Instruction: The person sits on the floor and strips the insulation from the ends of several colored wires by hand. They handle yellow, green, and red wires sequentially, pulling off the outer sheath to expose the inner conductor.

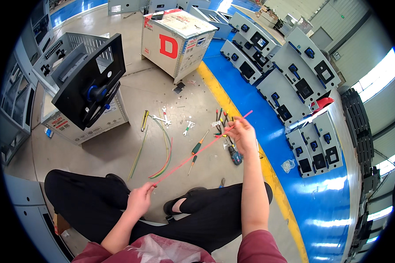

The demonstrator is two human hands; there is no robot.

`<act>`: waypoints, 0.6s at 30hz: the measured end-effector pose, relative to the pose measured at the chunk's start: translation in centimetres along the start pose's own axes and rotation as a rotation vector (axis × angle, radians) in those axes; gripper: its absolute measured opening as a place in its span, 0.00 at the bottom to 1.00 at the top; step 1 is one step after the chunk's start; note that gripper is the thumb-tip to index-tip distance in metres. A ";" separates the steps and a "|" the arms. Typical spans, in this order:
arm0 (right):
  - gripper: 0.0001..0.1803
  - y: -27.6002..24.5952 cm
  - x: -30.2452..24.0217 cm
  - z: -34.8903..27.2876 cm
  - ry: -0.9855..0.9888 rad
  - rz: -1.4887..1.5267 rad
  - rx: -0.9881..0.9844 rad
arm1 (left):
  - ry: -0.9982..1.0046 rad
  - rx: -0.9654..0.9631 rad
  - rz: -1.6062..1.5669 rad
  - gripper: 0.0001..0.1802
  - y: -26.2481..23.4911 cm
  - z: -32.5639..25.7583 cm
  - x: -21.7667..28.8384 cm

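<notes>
A thin red length of what looks like tubing (189, 157) runs taut and slanting between my two hands, above the floor. My left hand (139, 200), low and near my knee, is closed on its lower end. The upper end sits pinched in the fingers of my right hand (243, 135), farther out and to the right, with a short tip sticking out past them. On the floor beneath lie green, yellow and red strips (138, 153), a green-handled screwdriver (200, 143) and a second, shorter one (193, 162). Closest to my right hand are a cordless drill (235, 156) and several pliers (218, 117).
Wrenches (162, 120) and a yellow-handled tool (145, 121) lie farther out. A black panel (92, 87) with a blue-edged handle leans at left on a crate. Another wooden crate (162, 65) stands ahead. Grey panels (289, 83) cover the blue floor (311, 206) at right, past a yellow line.
</notes>
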State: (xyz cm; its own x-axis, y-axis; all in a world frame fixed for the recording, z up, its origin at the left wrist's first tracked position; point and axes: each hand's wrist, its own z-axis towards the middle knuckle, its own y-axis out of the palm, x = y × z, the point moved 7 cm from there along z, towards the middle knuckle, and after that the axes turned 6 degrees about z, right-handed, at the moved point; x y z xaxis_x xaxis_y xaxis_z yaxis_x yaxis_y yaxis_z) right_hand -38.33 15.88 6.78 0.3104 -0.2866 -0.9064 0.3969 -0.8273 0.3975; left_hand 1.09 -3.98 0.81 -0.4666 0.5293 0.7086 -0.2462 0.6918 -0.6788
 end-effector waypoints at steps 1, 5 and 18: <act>0.16 0.5 1.2 0.1 0.042 -0.006 -0.028 | 0.041 0.009 0.000 0.10 0.1 -0.1 0.3; 0.14 1.7 3.5 0.5 0.132 -0.009 -0.070 | 0.035 -0.021 -0.005 0.09 0.6 -0.2 0.6; 0.17 1.1 5.8 -0.6 0.175 -0.071 -0.052 | -0.035 -0.032 0.036 0.10 -0.1 0.5 0.6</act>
State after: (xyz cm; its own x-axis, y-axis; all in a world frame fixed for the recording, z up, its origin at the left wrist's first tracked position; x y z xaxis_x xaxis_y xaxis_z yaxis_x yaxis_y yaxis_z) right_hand -35.59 13.54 2.03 0.4233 -0.1363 -0.8957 0.4661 -0.8150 0.3443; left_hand 0.38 -3.98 1.20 -0.5044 0.5373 0.6760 -0.2015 0.6880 -0.6972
